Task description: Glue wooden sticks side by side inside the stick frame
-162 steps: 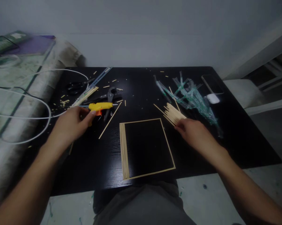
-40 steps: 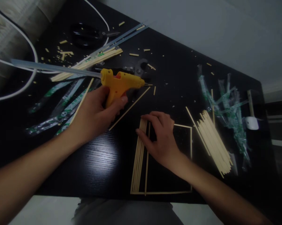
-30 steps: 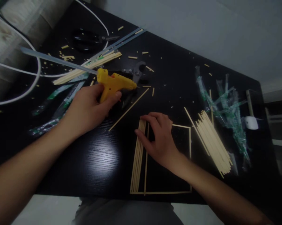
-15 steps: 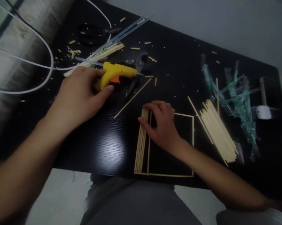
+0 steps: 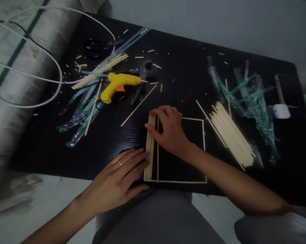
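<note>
A square frame of thin wooden sticks [image 5: 204,149] lies flat on the black table, with several sticks [image 5: 149,145] side by side along its left edge. One more stick [image 5: 157,159] lies a little apart, to the right of that row. My right hand [image 5: 169,130] is closed over the row's far end, thumb at its left side and fingers at the top. My left hand [image 5: 125,176] is open, palm down, fingers stretched out, its fingertips at the row's left side. Beyond it rests a yellow hot glue gun [image 5: 122,81] with an orange trigger, on its side.
Loose sticks [image 5: 231,135] form a pile at right, beside crumpled plastic wrappers [image 5: 260,105] and a white charger-like block [image 5: 281,111]. Pliers [image 5: 144,71], black scissors [image 5: 97,45], stick offcuts and more wrappers [image 5: 84,122] lie at the far left. A white cable [image 5: 60,74] loops there.
My left hand has let go of the glue gun, which now lies on the table, and has moved nearer to the row of sticks. My right hand stays on the row's far end.
</note>
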The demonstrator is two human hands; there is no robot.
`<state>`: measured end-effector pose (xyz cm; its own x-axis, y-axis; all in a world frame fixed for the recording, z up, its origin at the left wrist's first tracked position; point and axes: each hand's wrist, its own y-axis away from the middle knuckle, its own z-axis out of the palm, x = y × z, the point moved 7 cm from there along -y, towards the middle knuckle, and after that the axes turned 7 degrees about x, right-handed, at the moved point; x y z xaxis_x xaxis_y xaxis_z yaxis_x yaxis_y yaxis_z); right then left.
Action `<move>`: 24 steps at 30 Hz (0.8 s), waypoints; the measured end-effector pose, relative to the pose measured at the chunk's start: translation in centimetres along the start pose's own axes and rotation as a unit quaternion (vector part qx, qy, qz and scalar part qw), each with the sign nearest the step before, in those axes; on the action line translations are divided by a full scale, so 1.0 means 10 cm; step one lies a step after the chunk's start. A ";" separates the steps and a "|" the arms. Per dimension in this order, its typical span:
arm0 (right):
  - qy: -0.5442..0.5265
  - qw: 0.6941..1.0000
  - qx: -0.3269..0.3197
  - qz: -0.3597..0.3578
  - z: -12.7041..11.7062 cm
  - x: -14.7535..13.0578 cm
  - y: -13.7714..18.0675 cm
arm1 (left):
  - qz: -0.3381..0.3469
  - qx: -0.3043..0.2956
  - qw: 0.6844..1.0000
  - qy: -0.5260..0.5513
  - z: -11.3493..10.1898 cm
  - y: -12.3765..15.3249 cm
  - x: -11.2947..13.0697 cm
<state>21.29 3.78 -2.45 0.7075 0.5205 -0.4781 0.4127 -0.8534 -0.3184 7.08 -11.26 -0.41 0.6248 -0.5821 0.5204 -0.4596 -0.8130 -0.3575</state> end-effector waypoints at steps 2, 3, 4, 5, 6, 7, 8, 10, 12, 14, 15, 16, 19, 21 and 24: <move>-0.001 1.000 0.006 -0.001 -0.01 0.00 0.00 | 0.000 0.007 1.000 -0.008 -0.01 0.00 -0.01; -0.002 1.000 0.007 -0.002 -0.01 0.00 0.00 | 0.000 0.011 1.000 -0.012 -0.02 0.00 -0.02; -0.004 1.000 0.008 -0.002 -0.01 0.00 0.00 | 0.003 0.014 1.000 -0.015 -0.03 0.00 -0.03; -0.007 1.000 0.008 -0.001 -0.01 0.00 0.00 | 0.006 0.015 1.000 -0.018 -0.03 0.00 -0.03; -0.009 1.000 0.008 0.000 -0.01 0.00 0.00 | 0.009 0.014 1.000 -0.021 -0.03 0.00 -0.03; -0.011 1.000 0.008 0.000 -0.01 0.01 0.01 | 0.013 0.013 1.000 -0.024 -0.03 0.00 -0.03; -0.012 1.000 0.008 0.000 -0.01 0.01 0.01 | 0.016 0.012 0.999 -0.027 -0.03 0.01 -0.02; -0.011 1.000 0.010 -0.003 -0.01 0.01 0.01 | 0.017 0.011 0.999 -0.032 -0.03 0.01 -0.02; -0.006 1.000 0.013 -0.008 -0.01 0.00 0.02 | 0.016 0.010 0.999 -0.034 -0.03 0.01 -0.02; -0.002 1.000 0.012 -0.011 -0.01 0.00 0.02 | 0.014 0.012 0.999 -0.030 -0.03 0.00 -0.02; -0.001 1.000 0.011 -0.011 -0.01 -0.01 0.02 | 0.012 0.014 0.999 -0.027 -0.03 0.00 -0.02; -0.001 1.000 0.010 -0.011 -0.02 -0.01 0.02 | 0.010 0.015 1.000 -0.023 -0.03 0.00 -0.03; -0.004 1.000 0.010 -0.015 -0.02 -0.03 0.02 | 0.005 0.013 1.000 -0.015 -0.01 0.01 -0.04; -0.004 1.000 0.012 -0.016 -0.02 -0.03 0.02 | 0.002 0.011 1.000 -0.011 -0.01 0.02 -0.05; -0.004 1.000 0.017 -0.017 -0.02 -0.03 0.03 | 0.003 0.012 1.000 -0.010 -0.01 0.02 -0.05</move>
<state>21.32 3.40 -2.21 0.6880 0.5503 -0.4731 0.4176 -0.8334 -0.3621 6.62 -11.12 -0.67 0.6356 -0.5863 0.5023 -0.4483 -0.8100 -0.3781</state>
